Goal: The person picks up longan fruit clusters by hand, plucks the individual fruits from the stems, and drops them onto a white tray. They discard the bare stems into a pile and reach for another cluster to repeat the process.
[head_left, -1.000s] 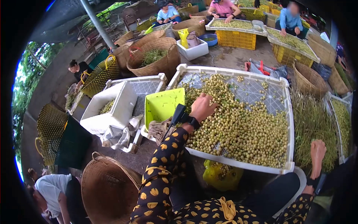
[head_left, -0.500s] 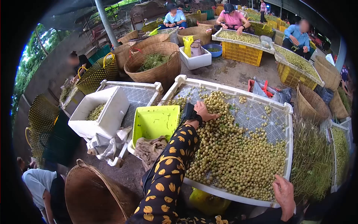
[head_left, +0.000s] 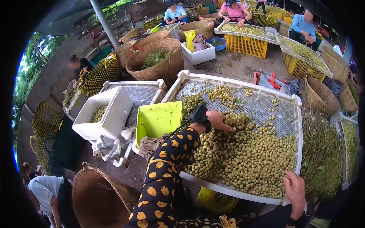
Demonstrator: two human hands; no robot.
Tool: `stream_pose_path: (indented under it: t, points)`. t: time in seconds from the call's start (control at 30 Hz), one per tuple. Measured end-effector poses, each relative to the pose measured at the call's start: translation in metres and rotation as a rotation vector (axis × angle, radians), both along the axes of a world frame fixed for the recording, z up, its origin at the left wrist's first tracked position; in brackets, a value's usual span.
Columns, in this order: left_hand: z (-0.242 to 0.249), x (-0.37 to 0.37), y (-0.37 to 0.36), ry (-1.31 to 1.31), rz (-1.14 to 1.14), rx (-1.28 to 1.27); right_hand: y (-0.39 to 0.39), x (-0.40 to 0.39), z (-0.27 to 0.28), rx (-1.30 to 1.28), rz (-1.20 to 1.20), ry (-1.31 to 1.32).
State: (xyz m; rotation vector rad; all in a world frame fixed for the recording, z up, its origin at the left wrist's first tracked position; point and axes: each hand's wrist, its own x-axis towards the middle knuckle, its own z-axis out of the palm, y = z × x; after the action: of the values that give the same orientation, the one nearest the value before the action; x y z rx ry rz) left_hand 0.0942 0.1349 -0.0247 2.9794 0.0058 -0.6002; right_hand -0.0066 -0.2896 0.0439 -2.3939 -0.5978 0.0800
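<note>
Small round yellowish fruits (head_left: 247,155) lie heaped in a white mesh tray (head_left: 281,114). My left hand (head_left: 217,120), fingers stretched out, rests on the heap near the tray's middle left. A black device is strapped at that wrist, below a black sleeve with yellow leaf prints. At the tray's near right corner is my right hand (head_left: 295,191), fingers half bent and apart from the thumb, nothing visible in it. A lime-green square basin (head_left: 157,117) stands beside the tray's left side, with a brown cloth (head_left: 152,145) at its near edge.
Left of the basin sits a white foam box (head_left: 102,114) holding fruit. A tall woven basket (head_left: 102,193) stands at lower left. Cut stems (head_left: 319,159) are piled right of the tray. Several people work at other trays behind; another person bends over at lower left.
My left hand has moved right and slightly nearer across the fruits, which bunch up around its fingers. My right hand stays by the near right corner. The view has shifted slightly.
</note>
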Motion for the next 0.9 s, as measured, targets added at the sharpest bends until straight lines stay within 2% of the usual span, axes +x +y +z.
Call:
stream_pose_path:
  t: [0.03,0.17,0.27,0.33,0.37,0.47,0.5,0.6,0.63,0.73,0.77,0.87,0.9]
  points:
    - [0.004,-0.003,-0.005,0.07,-0.078,0.027,0.0,-0.001,0.002,0.004,-0.013,0.019]
    - [0.033,-0.01,-0.019,-0.005,-0.182,0.045,0.0,-0.002,0.004,0.001,0.029,-0.02]
    - [0.034,0.034,0.0,-0.364,-0.252,-0.036,-0.002,-0.001,0.002,0.015,0.028,0.016]
    - [0.028,0.075,0.022,-0.495,-0.259,0.054,0.003,-0.002,0.011,0.038,0.023,0.068]
    - [0.025,0.095,0.03,-0.471,-0.22,0.092,0.004,-0.002,0.013,0.065,0.026,0.043]
    - [-0.006,0.143,0.054,-0.49,-0.081,0.079,-0.006,0.002,0.021,-0.104,0.058,-0.013]
    - [-0.009,0.151,0.055,-0.435,-0.053,0.049,-0.007,0.002,0.02,-0.091,0.053,-0.019]
    - [-0.023,0.162,0.06,-0.342,0.048,-0.034,-0.01,0.005,0.017,-0.115,-0.015,0.123]
    - [-0.024,0.164,0.059,-0.281,0.078,0.03,-0.01,0.008,0.017,-0.15,0.043,0.001]
    - [-0.047,0.17,0.067,-0.297,0.191,0.016,-0.012,0.01,0.011,-0.213,0.079,-0.01]
    - [-0.058,0.175,0.07,-0.3,0.18,-0.008,-0.01,0.01,0.013,-0.204,0.041,0.038]
    - [-0.076,0.186,0.074,-0.257,0.123,-0.05,-0.01,0.01,0.013,-0.204,0.082,-0.038]
    - [-0.069,0.187,0.067,-0.207,0.087,-0.043,-0.007,0.01,0.016,-0.213,0.074,-0.023]
